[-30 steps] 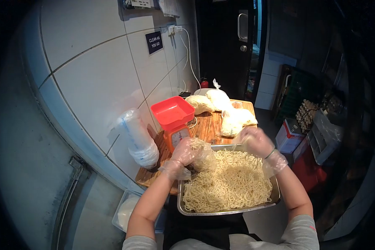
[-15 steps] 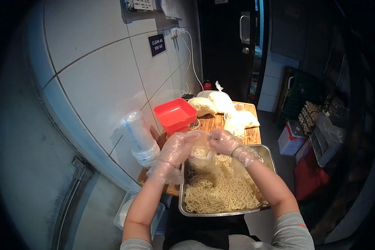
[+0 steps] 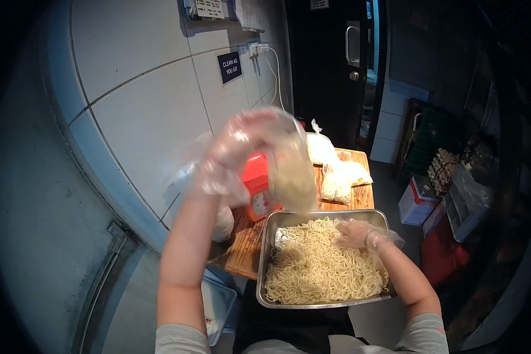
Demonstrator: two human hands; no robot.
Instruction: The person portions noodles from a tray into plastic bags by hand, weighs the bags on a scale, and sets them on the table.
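Observation:
My left hand, in a clear plastic glove and blurred by motion, is raised above the left side of the tray. It is closed on the top of a clear plastic bag of noodles, which hangs from it. Loose pale noodles lie in a deep metal tray; bare metal shows at its upper left corner. My right hand, also gloved, touches the noodles near the tray's far right corner. Its fingers are stretched out, with the tips partly hidden among the strands.
A kitchen scale with a red top stands on the wooden table, partly behind my left arm. Filled noodle bags lie at the table's far end. Crates and an egg-tray stack stand right. A tiled wall borders the left.
My left hand has lifted the noodle bag up from the tray, toward the scale. My right hand has let go of the bag and moved down and right into the loose noodles.

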